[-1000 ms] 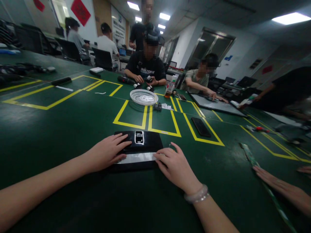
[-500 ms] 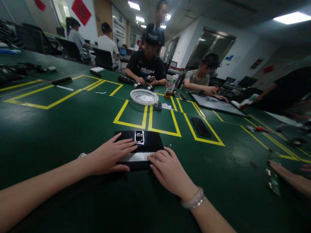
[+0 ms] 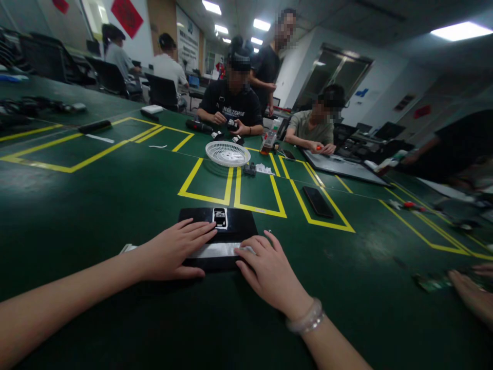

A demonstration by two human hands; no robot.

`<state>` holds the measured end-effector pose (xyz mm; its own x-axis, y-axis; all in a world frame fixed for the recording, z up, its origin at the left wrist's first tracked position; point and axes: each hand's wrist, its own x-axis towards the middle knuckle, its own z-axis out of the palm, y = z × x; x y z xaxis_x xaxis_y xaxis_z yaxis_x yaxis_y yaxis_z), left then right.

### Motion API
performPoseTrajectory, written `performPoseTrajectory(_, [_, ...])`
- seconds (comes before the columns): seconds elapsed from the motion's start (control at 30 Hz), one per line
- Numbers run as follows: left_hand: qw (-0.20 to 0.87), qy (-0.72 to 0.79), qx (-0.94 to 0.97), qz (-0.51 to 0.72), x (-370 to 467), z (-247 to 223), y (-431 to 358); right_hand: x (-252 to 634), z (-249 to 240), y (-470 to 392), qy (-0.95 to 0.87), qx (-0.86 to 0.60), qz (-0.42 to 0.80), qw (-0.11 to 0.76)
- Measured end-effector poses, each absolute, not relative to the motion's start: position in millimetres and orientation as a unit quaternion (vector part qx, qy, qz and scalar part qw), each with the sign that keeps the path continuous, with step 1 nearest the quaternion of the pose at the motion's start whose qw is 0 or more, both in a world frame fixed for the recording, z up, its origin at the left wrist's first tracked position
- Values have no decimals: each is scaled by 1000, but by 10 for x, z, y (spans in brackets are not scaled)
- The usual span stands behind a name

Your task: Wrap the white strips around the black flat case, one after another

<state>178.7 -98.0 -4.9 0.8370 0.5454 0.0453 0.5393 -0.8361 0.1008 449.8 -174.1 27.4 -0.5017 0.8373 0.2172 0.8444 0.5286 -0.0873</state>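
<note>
A black rectangular panel point(image 3: 242, 222) lies on the green table in front of me. Near its far edge is a white-rimmed rectangular opening point(image 3: 220, 218), and a silver strip point(image 3: 215, 250) crosses it. My left hand point(image 3: 181, 246) rests flat over the panel's left side, fingers stretched towards the opening and thumb along the near edge. On the right side lies my right hand point(image 3: 265, 267), fingers slightly bent and apart, fingertips touching the right end of the strip. Neither hand is wrapped around the panel. A small white piece point(image 3: 129, 247) shows partly behind my left wrist.
Beyond the panel are yellow tape outlines, a white round basket point(image 3: 227, 154), a black phone point(image 3: 318, 201) and a bottle point(image 3: 269, 141). Two people work across the table; another stands behind. At the right edge a person's hand point(image 3: 470, 293) is by a green circuit board point(image 3: 431, 281).
My hands and the panel stay almost in place. The standing person has moved right. At the right edge, the circuit board has turned and the other person's hand has shifted right.
</note>
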Motion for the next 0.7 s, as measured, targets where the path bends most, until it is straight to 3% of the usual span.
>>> performPoseTrajectory(0.7, [30, 306, 950, 49, 1800, -38, -1006, 4532, 326, -1722, -853, -496, -55, 153])
